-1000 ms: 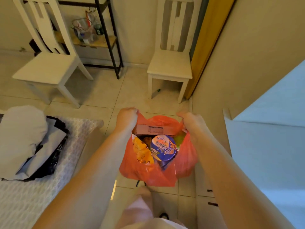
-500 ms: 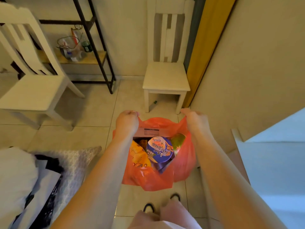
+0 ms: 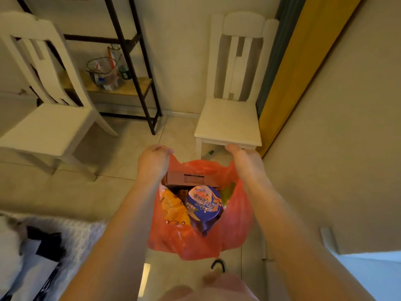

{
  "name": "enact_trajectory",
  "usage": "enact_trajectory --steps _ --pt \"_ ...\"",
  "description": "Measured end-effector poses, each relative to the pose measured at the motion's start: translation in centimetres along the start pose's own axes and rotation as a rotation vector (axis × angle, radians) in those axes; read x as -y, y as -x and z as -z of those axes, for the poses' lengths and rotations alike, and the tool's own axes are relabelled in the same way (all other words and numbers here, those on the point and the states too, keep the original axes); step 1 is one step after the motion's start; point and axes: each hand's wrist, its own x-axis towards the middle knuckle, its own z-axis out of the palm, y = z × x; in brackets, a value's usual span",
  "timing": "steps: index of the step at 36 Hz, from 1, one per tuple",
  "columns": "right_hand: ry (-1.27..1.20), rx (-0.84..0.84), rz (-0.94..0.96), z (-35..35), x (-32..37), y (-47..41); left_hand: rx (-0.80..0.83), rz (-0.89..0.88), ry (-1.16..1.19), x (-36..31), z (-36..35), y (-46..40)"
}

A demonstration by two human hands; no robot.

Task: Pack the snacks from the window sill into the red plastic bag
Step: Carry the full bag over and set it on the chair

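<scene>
In the middle of the frame a red plastic bag (image 3: pixel 234 224) hangs above the tiled floor (image 3: pixel 121 153), held open between two hands. The left hand (image 3: pixel 154 159) grips the bag's left handle with curled fingers, and the right hand (image 3: pixel 245 159) grips the right handle the same way. Inside the bag sit a cardboard box (image 3: pixel 188 178) at the far side, a round blue-lidded cup (image 3: pixel 205 203) in the centre and a yellow snack packet (image 3: pixel 173 210) to its left. A white chair (image 3: pixel 230 118) stands just beyond the bag, another white chair (image 3: pixel 43 118) in the upper left, with a black-framed shelf (image 3: pixel 134 83) between them.
</scene>
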Motion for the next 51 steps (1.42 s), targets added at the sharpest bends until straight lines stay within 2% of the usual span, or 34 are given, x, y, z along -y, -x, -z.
enact_trajectory --steps 3,7,9,12,17,20,27,35,39,41,42,47,51 --pt "0.008 0.04 0.04 -0.4 1.3 -2.0 -0.004 0.083 0.091 -1.5 -0.4 -1.9" --pt "0.086 0.052 0.051 -1.1 2.9 -4.7 -0.043 0.037 -0.08 -2.4 -0.8 -5.2" --pt "0.14 0.025 0.048 -1.5 3.8 -6.4 0.014 0.008 -0.131 -3.0 -1.6 -6.6" --pt "0.148 -0.004 0.044 -2.2 5.4 -8.9 0.035 0.038 -0.06 -4.7 -2.6 -8.9" --pt "0.232 -0.022 0.074 -3.9 8.4 -12.2 0.124 -0.025 -0.07 -7.4 -4.7 -13.0" --pt "0.229 -0.079 0.05 -4.2 10.1 -14.4 0.142 -0.085 -0.033 -9.2 -5.6 -15.0" --pt "0.084 -0.173 0.04 -2.9 14.2 -18.4 0.21 -0.093 0.044 -16.0 -6.8 -18.2" --pt "0.115 -0.102 0.159 -2.1 19.8 -24.1 0.188 -0.225 0.086 -22.8 -11.1 -21.6" --pt "0.12 -0.059 0.201 -0.8 22.7 -26.8 0.108 -0.264 0.069 -25.7 -12.8 -24.2" --pt "0.129 -0.06 0.238 -1.0 23.6 -26.6 0.146 -0.272 0.099 -26.5 -12.6 -24.6" --pt "0.118 -0.03 0.237 0.9 25.5 -29.4 0.111 -0.309 0.086 -29.2 -14.9 -25.2" --pt "0.118 0.083 0.235 2.0 26.4 -32.6 0.067 -0.341 -0.023 -31.1 -17.4 -27.0" --pt "0.13 0.079 0.22 3.6 27.1 -36.3 0.083 -0.282 0.095 -33.2 -20.1 -27.6"
